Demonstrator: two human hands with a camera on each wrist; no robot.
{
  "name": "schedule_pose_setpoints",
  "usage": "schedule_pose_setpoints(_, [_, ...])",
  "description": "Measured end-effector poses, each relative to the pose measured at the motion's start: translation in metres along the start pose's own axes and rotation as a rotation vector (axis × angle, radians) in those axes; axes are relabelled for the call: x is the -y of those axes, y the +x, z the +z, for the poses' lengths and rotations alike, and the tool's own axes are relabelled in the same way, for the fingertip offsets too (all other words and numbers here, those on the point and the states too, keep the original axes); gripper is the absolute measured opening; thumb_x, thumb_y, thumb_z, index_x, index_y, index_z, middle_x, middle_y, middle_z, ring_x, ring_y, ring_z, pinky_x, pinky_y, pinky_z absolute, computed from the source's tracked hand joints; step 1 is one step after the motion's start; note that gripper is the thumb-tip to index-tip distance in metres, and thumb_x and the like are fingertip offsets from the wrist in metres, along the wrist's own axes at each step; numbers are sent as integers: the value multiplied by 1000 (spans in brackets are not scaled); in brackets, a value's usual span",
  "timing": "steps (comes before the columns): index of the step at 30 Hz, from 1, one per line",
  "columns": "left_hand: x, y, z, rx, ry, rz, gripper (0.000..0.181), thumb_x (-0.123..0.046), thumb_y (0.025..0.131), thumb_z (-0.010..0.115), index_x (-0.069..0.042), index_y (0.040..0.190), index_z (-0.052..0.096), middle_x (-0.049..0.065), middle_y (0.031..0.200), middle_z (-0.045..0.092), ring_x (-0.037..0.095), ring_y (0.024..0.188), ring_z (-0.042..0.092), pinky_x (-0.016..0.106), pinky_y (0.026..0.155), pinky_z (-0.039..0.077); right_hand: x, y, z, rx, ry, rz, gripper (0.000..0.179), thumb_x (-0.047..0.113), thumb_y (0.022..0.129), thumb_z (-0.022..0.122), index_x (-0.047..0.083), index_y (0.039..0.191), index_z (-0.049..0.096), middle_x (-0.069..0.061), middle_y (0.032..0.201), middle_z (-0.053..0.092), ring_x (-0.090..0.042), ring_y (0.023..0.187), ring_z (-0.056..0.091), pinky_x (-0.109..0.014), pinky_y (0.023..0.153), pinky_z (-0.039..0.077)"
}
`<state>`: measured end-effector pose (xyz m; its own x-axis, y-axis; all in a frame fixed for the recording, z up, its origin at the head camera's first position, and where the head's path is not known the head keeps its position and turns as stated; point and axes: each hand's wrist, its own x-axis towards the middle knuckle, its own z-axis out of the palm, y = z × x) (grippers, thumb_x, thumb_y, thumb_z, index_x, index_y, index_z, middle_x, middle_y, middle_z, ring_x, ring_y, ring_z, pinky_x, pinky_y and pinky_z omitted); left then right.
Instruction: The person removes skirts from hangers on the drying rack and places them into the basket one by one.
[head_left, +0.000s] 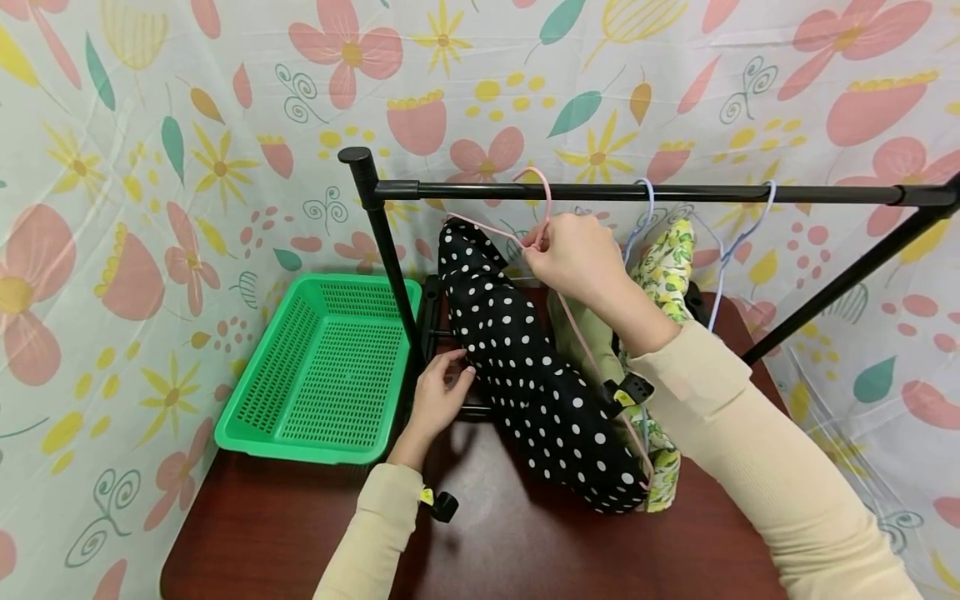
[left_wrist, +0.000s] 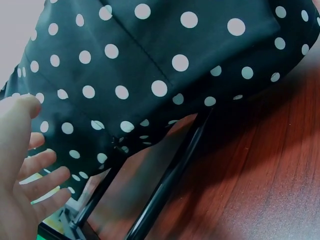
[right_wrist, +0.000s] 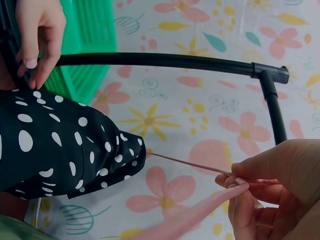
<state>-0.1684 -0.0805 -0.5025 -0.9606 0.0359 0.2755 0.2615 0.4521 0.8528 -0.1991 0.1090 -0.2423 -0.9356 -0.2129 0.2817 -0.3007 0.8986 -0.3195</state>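
Note:
My right hand (head_left: 573,254) pinches a pink hanger (head_left: 544,200) at the neck below its hook, and the hook lies over the black rail (head_left: 480,192). Black cloth with white polka dots (head_left: 532,367) drapes from that hanger, slanting down toward the table. At the cloth's left edge is my left hand (head_left: 438,392), its fingers loosely spread and holding nothing. In the left wrist view the left thumb and fingers (left_wrist: 47,185) are right beside the dotted cloth (left_wrist: 130,75). The right wrist view shows finger and thumb pinching the pink hanger wire (right_wrist: 195,165).
A green plastic basket (head_left: 315,450) stands left of the black rack. Two blue hangers (head_left: 726,258) hang farther right on the rail, near a lemon-print garment (head_left: 667,271) and an olive one (head_left: 573,329). The rack stands on a dark red table (head_left: 480,533) before a patterned curtain.

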Motion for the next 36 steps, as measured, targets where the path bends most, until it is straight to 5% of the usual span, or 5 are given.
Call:
schedule_pose_setpoints(14, [3,-2,7,-31,29,-105,35,-29,90,57,-10,119,58,7,112,62,19,92,62,34,75,51,5,-5,-8,-25,18,-15,21,22,85,57,13,74,74,-4,62,65,-19,44,42,-32,46,27])
schedule_pose_setpoints(19, [2,-2,9,-20,-13,-181,37,-30,91,56,-8,121,56,8,113,64,20,95,64,35,79,51,7,-6,-12,-25,43,-7,19,20,84,59,15,77,76,-3,80,72,-17,43,42,-32,44,30])
schedule_pose_setpoints(27, [-3,0,13,-34,-105,-277,44,-34,92,53,-7,126,51,11,116,63,23,97,64,37,82,51,9,-7,-17,-30,58,-1,19,21,84,59,14,81,76,-4,82,72,-16,42,40,-31,43,29])
schedule_pose_setpoints(31, [-5,2,16,-7,-218,-365,50,-39,94,49,-6,132,45,12,119,60,24,101,62,38,84,50,11,-8,-19,-34,65,-3,18,20,84,59,14,82,76,-3,80,71,-15,43,38,-32,44,29])
schedule_pose_setpoints(36, [-8,4,19,18,-475,-476,58,-39,95,46,-3,138,34,18,126,52,30,104,59,45,89,47,12,-9,-22,-43,69,-7,17,19,84,60,15,80,76,-1,76,71,-13,41,33,-28,41,25])
